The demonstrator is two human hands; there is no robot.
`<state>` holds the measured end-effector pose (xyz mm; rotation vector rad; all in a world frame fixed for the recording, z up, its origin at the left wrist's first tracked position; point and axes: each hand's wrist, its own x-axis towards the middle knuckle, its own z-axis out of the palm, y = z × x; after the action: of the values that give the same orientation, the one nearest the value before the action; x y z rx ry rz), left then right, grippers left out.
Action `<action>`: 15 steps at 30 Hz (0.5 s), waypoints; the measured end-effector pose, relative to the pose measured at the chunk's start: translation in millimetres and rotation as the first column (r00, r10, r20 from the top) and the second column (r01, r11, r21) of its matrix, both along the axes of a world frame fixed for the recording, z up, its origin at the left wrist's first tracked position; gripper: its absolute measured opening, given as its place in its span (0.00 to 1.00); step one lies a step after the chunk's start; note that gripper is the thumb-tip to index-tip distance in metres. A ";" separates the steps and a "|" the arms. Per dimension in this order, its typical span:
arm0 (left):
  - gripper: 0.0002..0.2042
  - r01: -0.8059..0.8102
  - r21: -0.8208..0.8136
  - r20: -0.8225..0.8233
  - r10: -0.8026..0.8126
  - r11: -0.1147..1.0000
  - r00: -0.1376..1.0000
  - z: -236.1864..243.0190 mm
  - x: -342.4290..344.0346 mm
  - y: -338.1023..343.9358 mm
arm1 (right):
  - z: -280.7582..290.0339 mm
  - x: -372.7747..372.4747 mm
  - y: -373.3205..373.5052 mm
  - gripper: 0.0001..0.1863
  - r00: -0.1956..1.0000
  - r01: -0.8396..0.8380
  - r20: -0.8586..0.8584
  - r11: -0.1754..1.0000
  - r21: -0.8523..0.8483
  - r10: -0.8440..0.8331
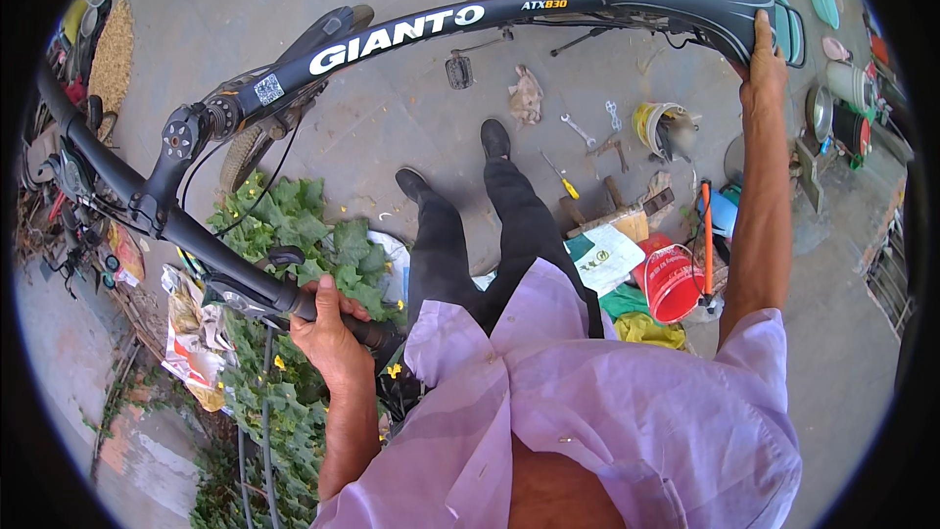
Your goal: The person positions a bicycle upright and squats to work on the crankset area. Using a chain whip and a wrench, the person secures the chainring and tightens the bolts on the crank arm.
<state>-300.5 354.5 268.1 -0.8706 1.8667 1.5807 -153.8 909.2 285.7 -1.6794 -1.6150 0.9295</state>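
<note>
A black bicycle [529,5] stretches across the upper part of the head view, with its frame running from the handlebar on the left to the saddle at the right. My left hand [331,333] is closed round the near end of the black handlebar [212,253], at the grip. My right hand [764,64] holds the black saddle [705,10] by its side, arm stretched out. Below the frame a pedal [460,72] is visible, and part of a tyre [237,159] shows behind the front fork.
Leafy plants [279,387] crowd the lower left. Wrenches [578,132], a screwdriver [563,178] and a cloth [525,98] lie near my feet. A paint bucket [646,122], a red bucket [666,279] and an orange pump [707,235] stand rightward. Clutter lines both sides.
</note>
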 end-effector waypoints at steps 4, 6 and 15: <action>0.09 -0.026 0.017 0.004 0.026 1.000 1.000 -0.3 5.6 0.2 | -7.3 12.3 8.8 0.57 0.999 0.033 0.041 0.998 -0.047 -0.031; 0.10 -0.006 0.051 0.020 0.005 0.999 1.000 -7.0 7.6 -3.3 | -1.3 7.8 7.5 0.60 0.999 0.050 0.023 0.997 -0.051 -0.049; 0.11 -0.036 0.109 0.058 0.030 0.993 0.998 8.4 10.6 19.3 | 16.0 -8.4 7.1 0.59 0.996 0.083 0.049 0.995 -0.063 -0.080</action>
<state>-290.0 373.8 276.5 -0.8919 1.7170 1.6456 -162.3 916.2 301.7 -1.8098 -1.5484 0.9177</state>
